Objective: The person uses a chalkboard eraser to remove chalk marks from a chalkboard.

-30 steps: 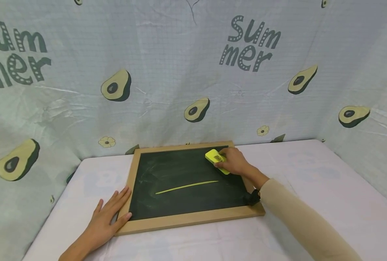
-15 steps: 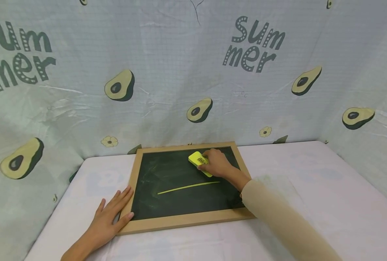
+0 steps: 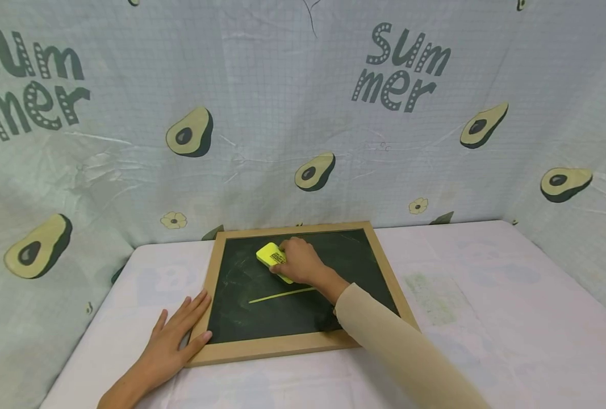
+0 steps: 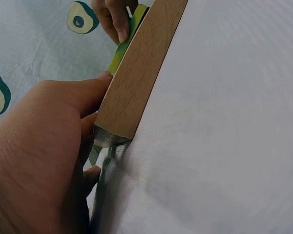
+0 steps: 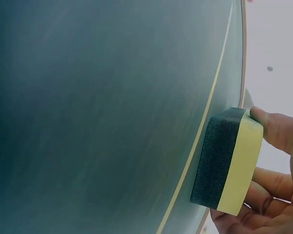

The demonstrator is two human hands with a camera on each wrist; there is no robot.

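Observation:
A wood-framed chalkboard (image 3: 303, 315) lies on the table, with a yellow chalk line (image 3: 274, 296) across its dark surface. My right hand (image 3: 303, 262) grips a yellow eraser (image 3: 268, 253) between thumb and fingers, over the upper middle of the board, beyond the line. In the right wrist view the eraser's black felt (image 5: 216, 163) faces the board, close beside the line. My left hand (image 3: 172, 335) rests with spread fingers on the frame's left edge; the left wrist view shows it beside the wooden frame (image 4: 139, 73). The right forearm hides the frame's lower right part and the line's right end.
A white cloth (image 3: 487, 284) covers the table, with a faint greenish smudge (image 3: 433, 298) right of the board. Behind stands a pale curtain (image 3: 262, 113) printed with avocados and lettering.
My right hand has slid the eraser leftward across the board from near its upper right corner. The left hand stays on the frame. The chalk line's visible part looks unchanged.

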